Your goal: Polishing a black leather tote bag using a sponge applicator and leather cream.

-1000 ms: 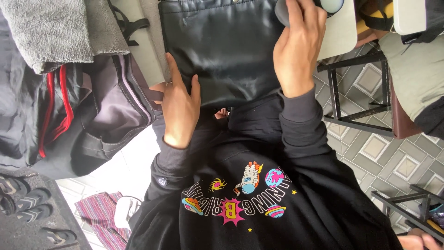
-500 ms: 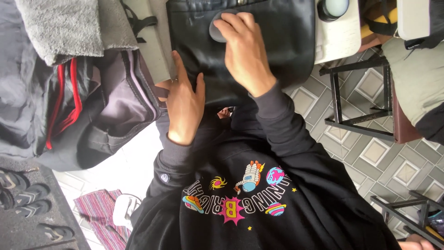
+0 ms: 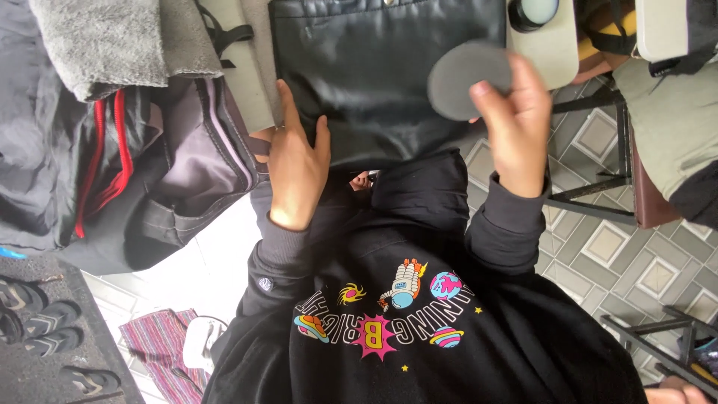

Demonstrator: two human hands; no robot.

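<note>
The right hand (image 3: 516, 127) has been lifted off the middle of the black leather bag (image 3: 374, 75) and carried toward two o'clock, and the round grey sponge pad (image 3: 467, 78) is now held up, its flat face exposed.

The bag (image 3: 389, 75) runs off the top edge beyond the left fingers (image 3: 288, 105). The tin (image 3: 532, 13) above the right fingers (image 3: 490, 93) is cut there too.
</note>
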